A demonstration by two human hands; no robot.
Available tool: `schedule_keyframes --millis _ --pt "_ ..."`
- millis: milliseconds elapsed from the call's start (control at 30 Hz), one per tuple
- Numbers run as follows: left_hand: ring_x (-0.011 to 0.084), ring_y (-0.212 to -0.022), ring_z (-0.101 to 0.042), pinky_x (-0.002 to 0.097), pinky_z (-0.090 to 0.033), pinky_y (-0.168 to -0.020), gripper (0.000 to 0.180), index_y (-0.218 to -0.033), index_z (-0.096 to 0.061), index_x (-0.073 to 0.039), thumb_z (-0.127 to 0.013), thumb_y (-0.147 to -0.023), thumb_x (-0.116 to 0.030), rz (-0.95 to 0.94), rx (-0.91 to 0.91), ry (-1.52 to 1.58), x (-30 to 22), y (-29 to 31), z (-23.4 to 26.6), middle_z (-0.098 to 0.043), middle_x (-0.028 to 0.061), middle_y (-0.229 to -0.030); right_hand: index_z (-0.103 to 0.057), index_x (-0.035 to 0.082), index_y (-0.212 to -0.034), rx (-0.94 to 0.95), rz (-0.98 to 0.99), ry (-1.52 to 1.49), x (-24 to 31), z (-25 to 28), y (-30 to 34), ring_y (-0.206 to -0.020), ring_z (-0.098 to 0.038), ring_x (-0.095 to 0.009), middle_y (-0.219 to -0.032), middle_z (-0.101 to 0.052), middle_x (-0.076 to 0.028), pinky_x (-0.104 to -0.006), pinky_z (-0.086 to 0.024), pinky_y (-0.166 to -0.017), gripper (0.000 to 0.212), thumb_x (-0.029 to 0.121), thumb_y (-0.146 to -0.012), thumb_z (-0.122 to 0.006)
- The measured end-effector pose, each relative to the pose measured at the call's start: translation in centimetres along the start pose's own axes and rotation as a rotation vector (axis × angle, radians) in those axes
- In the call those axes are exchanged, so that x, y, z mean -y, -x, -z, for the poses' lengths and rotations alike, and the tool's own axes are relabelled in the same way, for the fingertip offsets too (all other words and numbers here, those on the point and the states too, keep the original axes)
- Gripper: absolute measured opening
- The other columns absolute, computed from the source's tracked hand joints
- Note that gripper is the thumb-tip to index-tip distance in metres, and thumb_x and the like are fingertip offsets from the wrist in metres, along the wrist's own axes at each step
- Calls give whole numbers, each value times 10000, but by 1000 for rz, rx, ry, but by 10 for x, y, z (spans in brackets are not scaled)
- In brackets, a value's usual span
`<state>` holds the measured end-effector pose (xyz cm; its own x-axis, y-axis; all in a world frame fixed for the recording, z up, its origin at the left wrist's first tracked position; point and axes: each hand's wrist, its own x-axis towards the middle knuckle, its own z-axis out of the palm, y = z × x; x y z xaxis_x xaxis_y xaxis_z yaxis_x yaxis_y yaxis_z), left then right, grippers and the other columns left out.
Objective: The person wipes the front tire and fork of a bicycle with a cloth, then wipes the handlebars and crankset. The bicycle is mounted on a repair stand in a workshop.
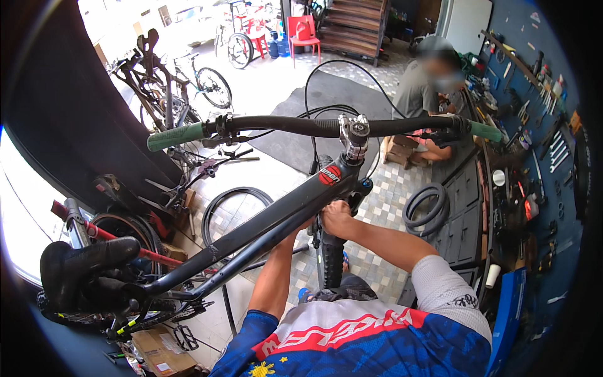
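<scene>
A dark mountain bike frame [245, 235] runs diagonally before me, its saddle [91, 259] at lower left. The black handlebar [282, 125] with green grips [176, 137] spans the middle, joined by a silver stem [354, 135]. My right hand [337, 218] is closed beside the fork, just under the head of the frame; what its fingers hold is hidden. Just above the front tyre [331, 261], it sits close to the frame. My left forearm [273, 276] reaches up behind the down tube, which hides the left hand's fingers. Black cables [306, 94] loop loosely above the handlebar.
At the right, a person [414, 88] sits low by a tool-covered bench. Tools [558, 151] hang on the blue wall. Two loose tyres [427, 208] lie near dark drawers [461, 210]. More bikes [213, 87], red chairs [304, 39] and a cardboard box [162, 353] stand around.
</scene>
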<state>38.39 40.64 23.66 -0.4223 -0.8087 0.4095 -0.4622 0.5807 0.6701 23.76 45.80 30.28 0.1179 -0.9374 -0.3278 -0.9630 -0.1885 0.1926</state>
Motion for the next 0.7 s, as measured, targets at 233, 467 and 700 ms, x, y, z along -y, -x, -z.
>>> schedule_keyframes --millis 233,467,700 --pt "293 -1271 -559 444 -404 -1108 435 -1335 -608 -68 -670 -965 -288 -50 -51 57 -5 2 7 -608 175 -1340 -702 96 -1251 -117 200 6 -18 26 -5 -1286 -591 -298 -1392 -612 -150 -473 -509 -1012 526 239 -748 -755" --pt "291 -1333 -508 440 -366 -1153 466 -1379 -566 -45 -643 -979 -271 -38 -74 35 21 20 1 -553 193 -1408 -729 301 -1233 276 209 -147 -18 25 42 -1089 -709 -293 -1183 -740 -88 -415 -559 -931 398 332 -850 -626" --pt "289 -1396 -456 435 -327 -1197 498 -1423 -525 -22 -617 -993 -255 105 -162 -401 110 104 6 -497 210 -1476 -589 198 -1351 327 291 -841 -40 -28 139 -1065 -679 -354 -1169 -706 -174 -411 -528 -936 536 281 -823 -627"
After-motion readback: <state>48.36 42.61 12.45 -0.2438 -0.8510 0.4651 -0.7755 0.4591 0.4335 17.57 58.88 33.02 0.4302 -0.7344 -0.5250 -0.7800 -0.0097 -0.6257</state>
